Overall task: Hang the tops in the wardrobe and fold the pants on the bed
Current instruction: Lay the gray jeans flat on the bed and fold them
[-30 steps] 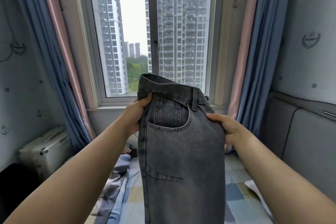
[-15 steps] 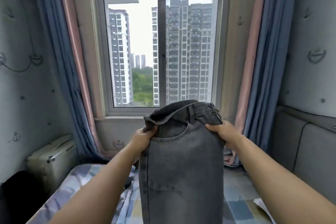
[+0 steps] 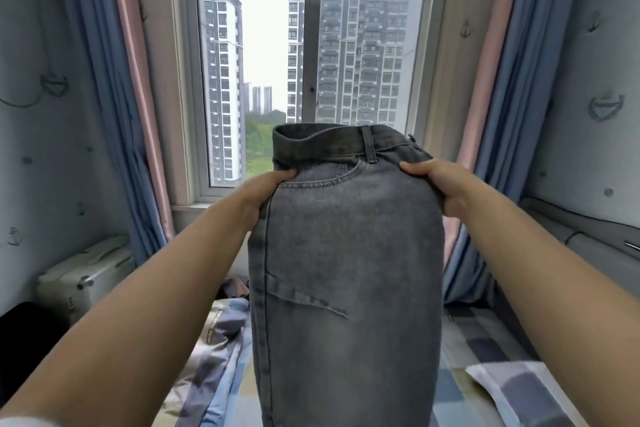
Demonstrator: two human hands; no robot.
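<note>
Jeans (image 3: 346, 270) hang upright over the bed (image 3: 485, 350), held at the waist: left hand (image 3: 258, 196) grips one side, right hand (image 3: 438, 185) grips the other. Behind them stands the window (image 3: 311, 73).

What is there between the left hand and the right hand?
In the head view, the grey jeans span the whole stretch: the left hand grips one side below the waistband, the right hand the other.

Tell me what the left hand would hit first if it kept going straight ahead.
Likely the window: the left hand, gripping the jeans, points toward its sill. Depth is unclear, but nothing shows between.
</note>
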